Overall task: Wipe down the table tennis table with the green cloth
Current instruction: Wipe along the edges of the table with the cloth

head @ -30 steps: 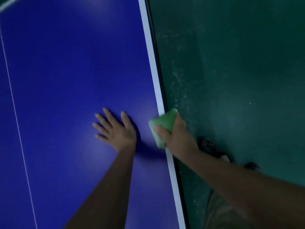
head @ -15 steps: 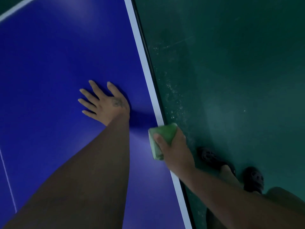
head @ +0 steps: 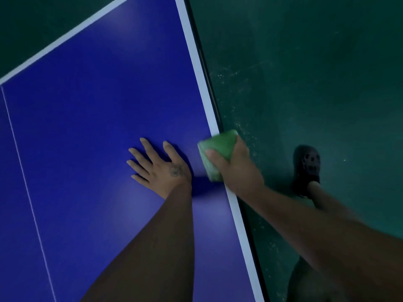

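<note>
Forearms come in from the lower edge of the view, both bare, and reach up over the blue tabletop point(head: 87, 131). The left hand point(head: 161, 168) lies palm down on the blue surface, its fingers point(head: 150, 149) straight and spread apart, holding nothing; a small dark mark shows on its back. Just beside it to the right, but not touching it, the right hand point(head: 238, 171) grips the green cloth point(head: 218, 149). The thumb is clamped across the top of the cloth, while the other fingers wrap round its right side, mostly hidden.

The cloth is folded into a thick pad and sits on the white side border point(head: 204, 94) of the tabletop, straddling the edge. Its visible left flank runs parallel to that border, and its far corner points past the edge toward the floor point(head: 316, 83). The hand covers the near end, so its full length cannot be told.

A thin white centre line point(head: 21, 168) runs down the left of the tabletop. Farther off, the side border meets the end border point(head: 65, 39) at the far corner. On the dark green floor to the right stands a black perforated shoe point(head: 306, 168), with pale specks scattered near the table edge.
</note>
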A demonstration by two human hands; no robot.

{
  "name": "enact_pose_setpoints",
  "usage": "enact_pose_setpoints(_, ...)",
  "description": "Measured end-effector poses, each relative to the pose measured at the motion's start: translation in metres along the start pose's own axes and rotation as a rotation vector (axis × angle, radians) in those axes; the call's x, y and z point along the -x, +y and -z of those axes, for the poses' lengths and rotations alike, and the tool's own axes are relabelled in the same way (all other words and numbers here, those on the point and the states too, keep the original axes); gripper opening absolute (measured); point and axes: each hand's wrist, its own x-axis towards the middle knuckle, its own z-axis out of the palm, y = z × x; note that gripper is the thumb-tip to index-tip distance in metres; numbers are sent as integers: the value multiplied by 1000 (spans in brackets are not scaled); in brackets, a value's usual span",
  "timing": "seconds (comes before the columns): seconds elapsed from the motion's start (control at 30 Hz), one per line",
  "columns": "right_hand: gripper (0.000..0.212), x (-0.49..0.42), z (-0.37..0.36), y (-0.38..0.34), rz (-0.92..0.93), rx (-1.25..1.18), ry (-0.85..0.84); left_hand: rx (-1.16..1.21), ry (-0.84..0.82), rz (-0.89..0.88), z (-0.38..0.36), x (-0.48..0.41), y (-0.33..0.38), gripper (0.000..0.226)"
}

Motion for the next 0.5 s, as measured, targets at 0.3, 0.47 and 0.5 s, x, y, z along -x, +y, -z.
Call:
enact_pose_setpoints(0.3, 108, 21, -2, 2, -133, 63, -18, 33, -5, 3, 4, 5, 5, 69)
enact_pose_setpoints(0.47, 94, -82, -5, -68, -73, -6, 44, 6, 48, -16, 3, 4, 6, 67)
enact_pose_setpoints(0.5, 90, -105, -2, -84, -61, -8, 26, 5, 51, -21, 4, 4, 7, 67)
